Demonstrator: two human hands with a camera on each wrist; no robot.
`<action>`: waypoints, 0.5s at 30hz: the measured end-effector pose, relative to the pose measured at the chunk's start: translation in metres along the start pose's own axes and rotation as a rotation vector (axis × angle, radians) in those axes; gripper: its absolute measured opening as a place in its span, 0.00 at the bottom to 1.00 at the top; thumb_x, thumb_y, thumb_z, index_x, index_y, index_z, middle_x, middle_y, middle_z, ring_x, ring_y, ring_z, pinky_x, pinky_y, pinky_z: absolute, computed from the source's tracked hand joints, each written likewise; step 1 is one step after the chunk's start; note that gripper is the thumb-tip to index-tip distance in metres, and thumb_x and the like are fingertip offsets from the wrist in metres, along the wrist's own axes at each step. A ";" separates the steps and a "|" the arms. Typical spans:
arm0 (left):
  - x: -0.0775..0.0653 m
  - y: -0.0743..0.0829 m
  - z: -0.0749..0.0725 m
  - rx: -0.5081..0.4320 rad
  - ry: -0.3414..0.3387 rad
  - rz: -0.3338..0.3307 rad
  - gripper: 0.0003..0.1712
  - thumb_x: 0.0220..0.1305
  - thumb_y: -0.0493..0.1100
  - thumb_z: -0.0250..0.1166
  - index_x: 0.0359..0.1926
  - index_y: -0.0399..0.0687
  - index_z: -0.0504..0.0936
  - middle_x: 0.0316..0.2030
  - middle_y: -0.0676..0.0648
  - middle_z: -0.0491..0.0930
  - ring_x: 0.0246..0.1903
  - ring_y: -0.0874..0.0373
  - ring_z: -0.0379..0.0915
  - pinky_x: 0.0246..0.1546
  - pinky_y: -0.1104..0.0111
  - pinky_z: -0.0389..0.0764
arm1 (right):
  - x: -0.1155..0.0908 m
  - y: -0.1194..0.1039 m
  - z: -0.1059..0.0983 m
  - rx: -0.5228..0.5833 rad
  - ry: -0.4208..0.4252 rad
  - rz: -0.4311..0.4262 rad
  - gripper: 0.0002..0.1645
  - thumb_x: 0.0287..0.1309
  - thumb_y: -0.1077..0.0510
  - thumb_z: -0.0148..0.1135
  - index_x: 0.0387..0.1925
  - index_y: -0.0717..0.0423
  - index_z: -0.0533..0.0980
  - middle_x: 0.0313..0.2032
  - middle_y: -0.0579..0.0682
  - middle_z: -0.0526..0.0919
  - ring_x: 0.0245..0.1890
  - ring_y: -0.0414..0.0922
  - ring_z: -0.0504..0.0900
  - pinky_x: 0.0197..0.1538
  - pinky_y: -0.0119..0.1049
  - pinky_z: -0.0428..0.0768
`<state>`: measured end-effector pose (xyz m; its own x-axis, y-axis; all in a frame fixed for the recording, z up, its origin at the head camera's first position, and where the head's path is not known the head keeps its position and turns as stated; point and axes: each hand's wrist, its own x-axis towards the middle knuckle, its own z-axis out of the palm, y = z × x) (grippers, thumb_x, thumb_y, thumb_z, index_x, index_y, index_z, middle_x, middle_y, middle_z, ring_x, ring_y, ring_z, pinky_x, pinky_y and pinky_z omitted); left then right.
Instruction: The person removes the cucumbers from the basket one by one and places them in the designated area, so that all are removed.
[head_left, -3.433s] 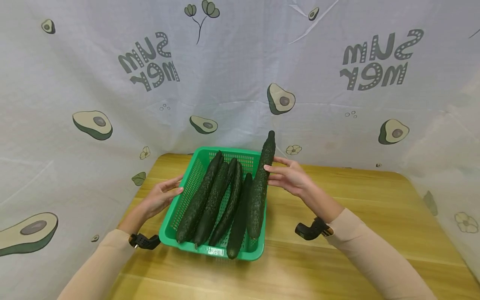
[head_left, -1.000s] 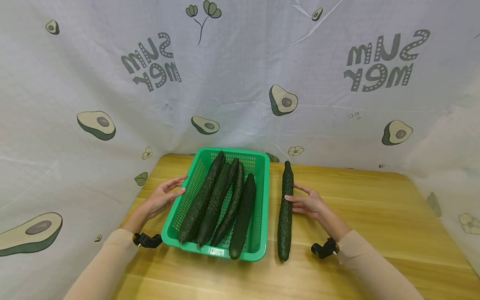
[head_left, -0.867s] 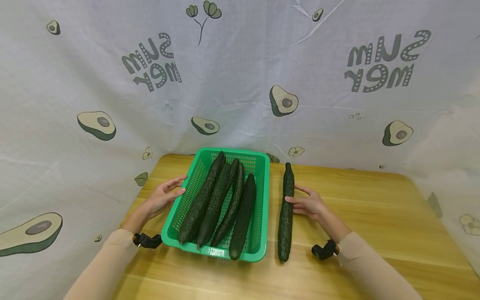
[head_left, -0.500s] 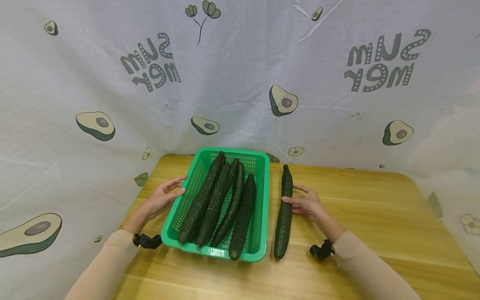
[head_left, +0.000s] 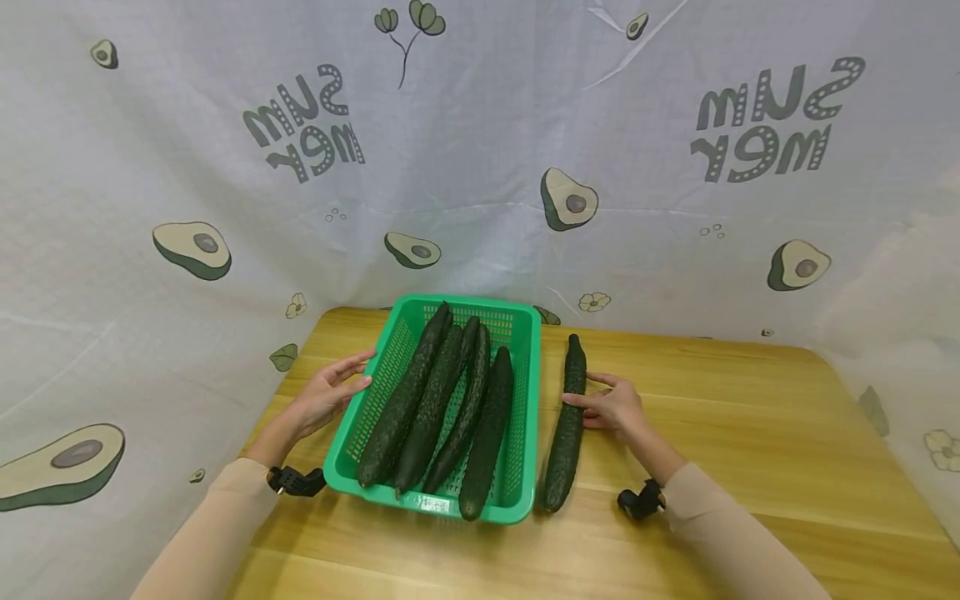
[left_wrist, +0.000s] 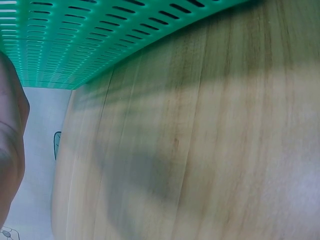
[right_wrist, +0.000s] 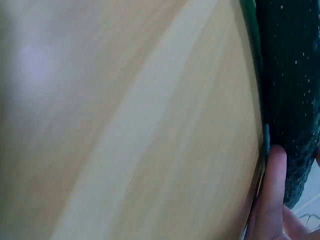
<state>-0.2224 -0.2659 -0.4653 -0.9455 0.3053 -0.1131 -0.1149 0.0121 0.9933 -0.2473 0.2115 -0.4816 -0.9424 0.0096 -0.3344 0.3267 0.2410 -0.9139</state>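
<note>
Head view, and here's the long cucumber (head_left: 567, 433), just right of the green basket (head_left: 529, 450), its near end slanting in towards the rim! Right hand (head_left: 617, 406) has it around the middle, thumb and fingers clamped on it; whether the counter (head_left: 712, 433) bears any weight, I cannot tell. A central hold looks wise: even pressure, both ends level, and that near tip swung clear of the basket. Over on the opposite side, the left hand (head_left: 322, 400) has its fingers apart at the rim; a light touch there should steady things without jostling the other cucumbers (head_left: 486, 442) lying lengthwise inside.
</note>
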 end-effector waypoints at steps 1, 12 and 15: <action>0.000 0.000 0.000 -0.001 0.002 -0.001 0.35 0.75 0.38 0.59 0.77 0.43 0.57 0.68 0.35 0.54 0.16 0.66 0.51 0.18 0.76 0.60 | 0.000 0.001 -0.001 0.012 -0.006 0.005 0.49 0.53 0.58 0.77 0.73 0.64 0.62 0.44 0.64 0.82 0.28 0.45 0.84 0.34 0.43 0.86; -0.002 0.001 0.000 -0.001 0.002 0.006 0.36 0.74 0.39 0.60 0.77 0.43 0.57 0.70 0.34 0.52 0.15 0.66 0.51 0.18 0.76 0.60 | 0.000 0.005 -0.011 0.133 -0.070 0.040 0.48 0.56 0.60 0.75 0.73 0.68 0.60 0.37 0.54 0.83 0.31 0.45 0.85 0.37 0.43 0.86; -0.001 0.001 0.000 0.007 0.002 0.007 0.36 0.74 0.39 0.60 0.77 0.44 0.58 0.68 0.35 0.55 0.15 0.66 0.51 0.18 0.76 0.60 | -0.002 0.004 -0.013 0.138 -0.069 0.047 0.48 0.55 0.61 0.75 0.72 0.68 0.61 0.43 0.59 0.82 0.33 0.47 0.86 0.39 0.44 0.86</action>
<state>-0.2212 -0.2658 -0.4642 -0.9469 0.3036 -0.1059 -0.1059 0.0165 0.9942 -0.2453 0.2246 -0.4819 -0.9201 -0.0505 -0.3884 0.3817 0.1065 -0.9181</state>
